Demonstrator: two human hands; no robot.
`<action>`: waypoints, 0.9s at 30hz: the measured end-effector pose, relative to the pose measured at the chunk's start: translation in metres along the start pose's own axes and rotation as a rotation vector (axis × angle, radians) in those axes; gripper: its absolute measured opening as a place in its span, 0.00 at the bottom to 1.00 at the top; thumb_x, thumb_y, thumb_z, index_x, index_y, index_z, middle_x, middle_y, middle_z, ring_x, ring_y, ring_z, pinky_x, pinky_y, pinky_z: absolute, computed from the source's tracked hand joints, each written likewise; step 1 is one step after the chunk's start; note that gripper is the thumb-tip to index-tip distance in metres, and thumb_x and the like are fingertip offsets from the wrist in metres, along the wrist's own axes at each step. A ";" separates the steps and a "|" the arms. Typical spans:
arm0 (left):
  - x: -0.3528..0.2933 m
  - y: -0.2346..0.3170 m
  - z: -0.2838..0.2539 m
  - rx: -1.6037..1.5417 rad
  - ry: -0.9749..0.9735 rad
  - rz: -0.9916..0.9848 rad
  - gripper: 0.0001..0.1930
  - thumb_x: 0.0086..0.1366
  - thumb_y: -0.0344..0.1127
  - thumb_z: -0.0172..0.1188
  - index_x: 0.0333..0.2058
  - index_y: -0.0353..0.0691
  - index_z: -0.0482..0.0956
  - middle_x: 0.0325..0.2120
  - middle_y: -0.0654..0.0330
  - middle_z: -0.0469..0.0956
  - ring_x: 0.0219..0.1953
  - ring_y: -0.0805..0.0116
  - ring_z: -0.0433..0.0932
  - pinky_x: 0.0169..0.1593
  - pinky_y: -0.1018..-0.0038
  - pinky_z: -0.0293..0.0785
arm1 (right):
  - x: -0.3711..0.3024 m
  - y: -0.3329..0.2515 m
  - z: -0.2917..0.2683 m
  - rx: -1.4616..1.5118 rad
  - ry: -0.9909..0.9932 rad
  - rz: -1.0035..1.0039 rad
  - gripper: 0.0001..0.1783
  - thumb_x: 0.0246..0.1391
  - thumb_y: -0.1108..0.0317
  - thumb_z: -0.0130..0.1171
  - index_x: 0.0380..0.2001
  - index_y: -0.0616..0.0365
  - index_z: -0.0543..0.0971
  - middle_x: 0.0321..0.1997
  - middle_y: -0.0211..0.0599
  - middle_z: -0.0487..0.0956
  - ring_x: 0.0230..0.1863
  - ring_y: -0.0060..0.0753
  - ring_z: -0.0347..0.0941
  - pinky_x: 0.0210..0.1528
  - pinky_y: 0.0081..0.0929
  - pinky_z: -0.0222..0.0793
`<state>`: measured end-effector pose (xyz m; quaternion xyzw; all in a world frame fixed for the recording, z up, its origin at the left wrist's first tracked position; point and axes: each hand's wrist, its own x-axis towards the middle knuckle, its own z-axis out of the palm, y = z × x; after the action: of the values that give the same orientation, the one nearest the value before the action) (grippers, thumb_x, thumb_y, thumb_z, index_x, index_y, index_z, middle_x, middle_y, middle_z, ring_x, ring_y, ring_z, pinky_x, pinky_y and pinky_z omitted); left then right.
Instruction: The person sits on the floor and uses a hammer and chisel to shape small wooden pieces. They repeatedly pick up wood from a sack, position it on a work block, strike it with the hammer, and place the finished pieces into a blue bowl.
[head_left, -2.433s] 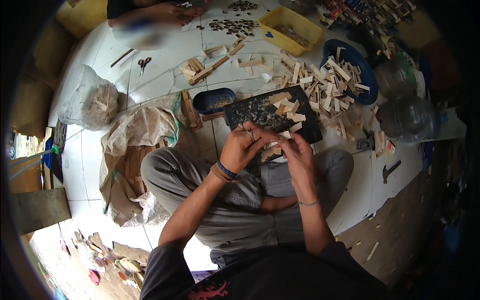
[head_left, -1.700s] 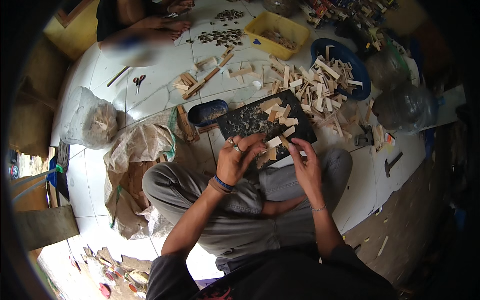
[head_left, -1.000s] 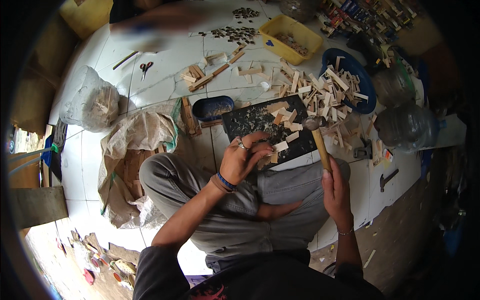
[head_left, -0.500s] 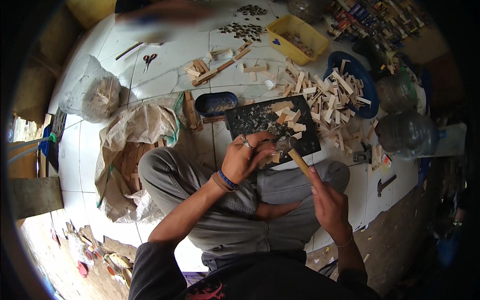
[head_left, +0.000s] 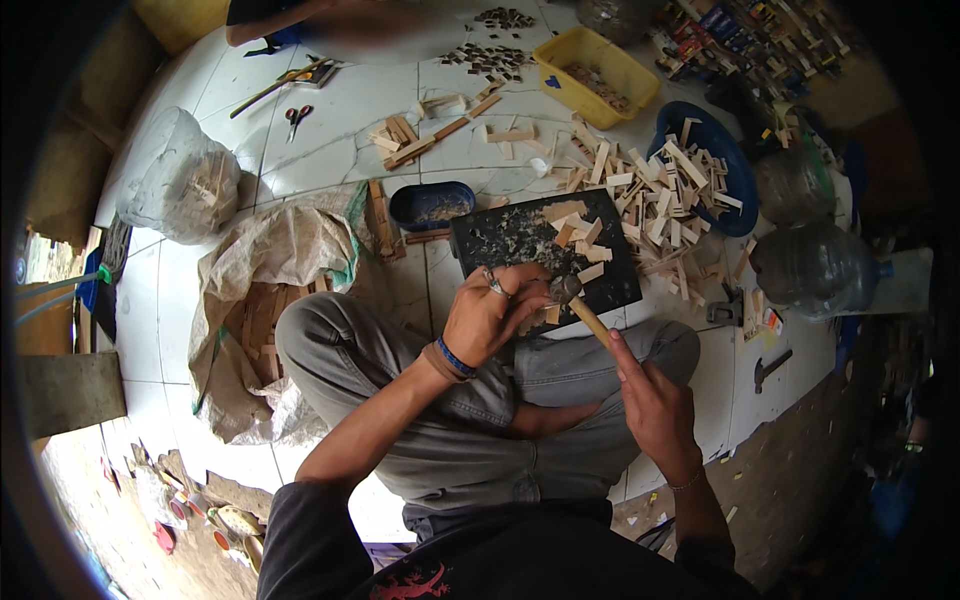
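Observation:
My right hand [head_left: 655,405] is wrapped round the wooden handle of a hammer [head_left: 592,320]. The hammer's dark head is right beside the fingertips of my left hand [head_left: 492,308]. That left hand is closed in a pinch on a small wood piece [head_left: 538,322], mostly hidden by the fingers. Both hands work over the near edge of a black board [head_left: 490,238] strewn with glue-like crumbs and shavings. Several pale wood pieces [head_left: 580,232] lie on the board's right part, just beyond the hammer head.
Right of the board spreads a heap of wood blocks [head_left: 650,200], partly in a blue basin [head_left: 745,170]. A blue oval tub [head_left: 432,207], an open sack [head_left: 285,235], scissors [head_left: 297,122], a yellow basin [head_left: 560,85] and a second hammer [head_left: 772,370] lie around. Far left, a co-worker's arm [head_left: 270,25] shows.
The hammer head has shifted slightly left and up, close by my left fingertips. At the far left, the co-worker's blurred arm has drawn back, uncovering a dark flat object on the tiles.

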<state>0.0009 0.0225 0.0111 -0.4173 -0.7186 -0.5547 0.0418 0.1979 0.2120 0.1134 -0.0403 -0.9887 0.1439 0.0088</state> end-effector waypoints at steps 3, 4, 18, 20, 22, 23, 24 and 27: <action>-0.001 0.001 -0.003 0.001 -0.015 -0.028 0.18 0.63 0.27 0.71 0.49 0.37 0.76 0.38 0.56 0.88 0.42 0.56 0.86 0.46 0.67 0.79 | 0.002 0.000 0.005 0.153 0.202 -0.025 0.40 0.59 0.77 0.63 0.73 0.39 0.68 0.28 0.37 0.74 0.24 0.38 0.75 0.27 0.38 0.72; 0.000 0.001 -0.003 -0.006 -0.019 -0.036 0.18 0.63 0.27 0.71 0.49 0.37 0.76 0.38 0.56 0.88 0.42 0.55 0.86 0.45 0.67 0.79 | 0.002 0.000 0.005 0.152 0.186 -0.037 0.40 0.59 0.77 0.63 0.73 0.40 0.68 0.28 0.37 0.74 0.24 0.38 0.75 0.27 0.38 0.72; -0.002 -0.003 -0.004 0.005 -0.034 -0.026 0.19 0.65 0.25 0.69 0.51 0.36 0.73 0.38 0.55 0.88 0.43 0.58 0.88 0.45 0.70 0.81 | 0.009 0.001 0.007 0.106 0.026 -0.038 0.32 0.67 0.71 0.58 0.73 0.50 0.67 0.31 0.43 0.79 0.27 0.44 0.79 0.29 0.38 0.73; -0.002 -0.004 -0.003 -0.033 -0.023 -0.045 0.18 0.65 0.28 0.69 0.51 0.38 0.74 0.39 0.57 0.87 0.43 0.57 0.87 0.46 0.68 0.80 | 0.011 -0.001 0.008 0.296 0.035 0.205 0.30 0.69 0.67 0.57 0.72 0.54 0.67 0.33 0.44 0.80 0.29 0.46 0.80 0.31 0.36 0.74; -0.003 -0.004 0.000 -0.130 -0.003 -0.098 0.17 0.65 0.34 0.69 0.51 0.41 0.76 0.42 0.61 0.87 0.42 0.54 0.85 0.48 0.65 0.76 | 0.016 -0.004 0.013 0.437 0.087 0.332 0.28 0.71 0.63 0.56 0.70 0.58 0.67 0.36 0.45 0.82 0.30 0.45 0.80 0.33 0.35 0.74; -0.004 -0.004 0.001 -0.125 -0.008 -0.106 0.17 0.65 0.34 0.69 0.50 0.41 0.76 0.42 0.61 0.87 0.43 0.54 0.85 0.48 0.65 0.76 | 0.024 -0.004 0.018 0.479 0.139 0.334 0.27 0.71 0.61 0.56 0.69 0.60 0.68 0.36 0.45 0.82 0.31 0.44 0.81 0.34 0.34 0.74; -0.004 -0.004 0.001 -0.119 -0.015 -0.112 0.17 0.65 0.33 0.70 0.50 0.41 0.76 0.42 0.62 0.86 0.43 0.54 0.85 0.48 0.65 0.76 | 0.032 -0.003 0.024 0.502 0.188 0.340 0.27 0.72 0.59 0.56 0.67 0.61 0.69 0.37 0.46 0.83 0.31 0.42 0.81 0.35 0.33 0.74; -0.005 -0.004 0.000 -0.087 -0.028 -0.119 0.18 0.64 0.33 0.70 0.49 0.40 0.76 0.43 0.62 0.86 0.43 0.54 0.86 0.48 0.65 0.77 | 0.059 -0.003 0.042 0.745 0.101 0.510 0.23 0.72 0.57 0.57 0.59 0.63 0.73 0.37 0.44 0.83 0.32 0.34 0.80 0.38 0.32 0.74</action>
<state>0.0013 0.0198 0.0053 -0.3831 -0.7179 -0.5810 -0.0196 0.1376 0.2016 0.0743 -0.2838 -0.8262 0.4855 0.0353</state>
